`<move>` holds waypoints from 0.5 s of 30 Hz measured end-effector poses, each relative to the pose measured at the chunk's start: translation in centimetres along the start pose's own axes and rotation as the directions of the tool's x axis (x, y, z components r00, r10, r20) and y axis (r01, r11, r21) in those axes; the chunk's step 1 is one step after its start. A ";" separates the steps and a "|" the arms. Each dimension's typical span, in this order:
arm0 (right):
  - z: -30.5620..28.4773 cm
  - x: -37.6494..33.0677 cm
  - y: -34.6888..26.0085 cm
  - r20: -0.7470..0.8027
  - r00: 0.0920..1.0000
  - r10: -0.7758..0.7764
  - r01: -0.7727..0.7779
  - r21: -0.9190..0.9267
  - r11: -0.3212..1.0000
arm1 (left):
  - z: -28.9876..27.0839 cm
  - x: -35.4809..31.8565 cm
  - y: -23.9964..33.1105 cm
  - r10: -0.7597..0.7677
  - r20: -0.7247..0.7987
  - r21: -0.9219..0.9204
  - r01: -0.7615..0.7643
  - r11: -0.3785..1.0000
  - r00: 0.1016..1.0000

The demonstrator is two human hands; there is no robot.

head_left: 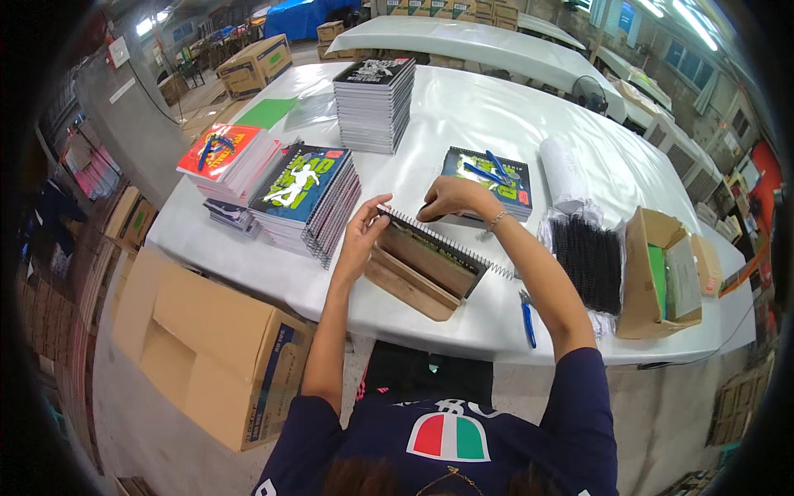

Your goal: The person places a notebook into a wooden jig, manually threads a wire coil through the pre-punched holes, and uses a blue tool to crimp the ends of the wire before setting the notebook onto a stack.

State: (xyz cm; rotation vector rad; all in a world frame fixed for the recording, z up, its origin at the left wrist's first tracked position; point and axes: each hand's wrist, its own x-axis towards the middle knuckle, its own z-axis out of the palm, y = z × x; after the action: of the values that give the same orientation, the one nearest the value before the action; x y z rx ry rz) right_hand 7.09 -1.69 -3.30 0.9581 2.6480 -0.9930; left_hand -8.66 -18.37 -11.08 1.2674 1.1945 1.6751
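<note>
A dark-covered notebook (447, 258) stands spine up in a wooden holder (407, 291) at the table's near edge. Along its spine runs a spiral binding coil (499, 269), whose loose end sticks out past the right end. My left hand (360, 238) is closed around the notebook's left end, thumb and fingers at the upper corner. Over the spine, my right hand (451, 197) has its fingers curled and pinched at the coil; the fingertips are partly hidden. Blue-handled pliers (528, 319) lie to the right of the holder.
Stacked notebooks (302, 186) stand at left, with a taller stack (374, 107) behind. More blue pliers (496, 169) rest on notebooks beyond my right hand. Black coils (585, 263) and an open carton (653, 285) occupy the right. A large cardboard box (211, 351) sits at the near left.
</note>
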 end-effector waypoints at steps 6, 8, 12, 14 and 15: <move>-0.2 -2.8 -4.2 0.115 0.990 -0.077 0.051 0.218 0.975 | -0.3 -0.3 -1.4 0.093 -0.037 0.039 -0.092 0.995 0.995; 0.0 -1.8 -2.6 0.044 0.987 -0.156 0.132 0.343 0.930 | -0.1 -0.3 -0.9 0.071 -0.035 0.101 -0.067 0.993 0.997; 0.3 -1.4 -1.9 0.069 0.987 -0.147 0.125 0.253 0.959 | -0.1 0.0 -1.3 0.073 -0.048 0.060 -0.070 0.996 0.996; 1.2 -0.7 0.0 0.050 0.990 -0.129 0.116 0.216 0.969 | 0.1 0.3 -1.4 0.071 -0.047 0.039 -0.070 0.997 0.996; 1.8 -1.1 0.6 0.012 0.988 -0.152 0.144 0.262 0.954 | -0.1 0.2 -1.4 0.107 -0.085 0.073 -0.101 0.992 0.991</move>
State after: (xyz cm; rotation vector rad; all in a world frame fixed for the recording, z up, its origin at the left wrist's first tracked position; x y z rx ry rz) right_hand 8.18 -3.01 -4.62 0.7887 2.6396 -1.4067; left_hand -8.77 -17.80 -12.36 1.3295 1.2670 1.7958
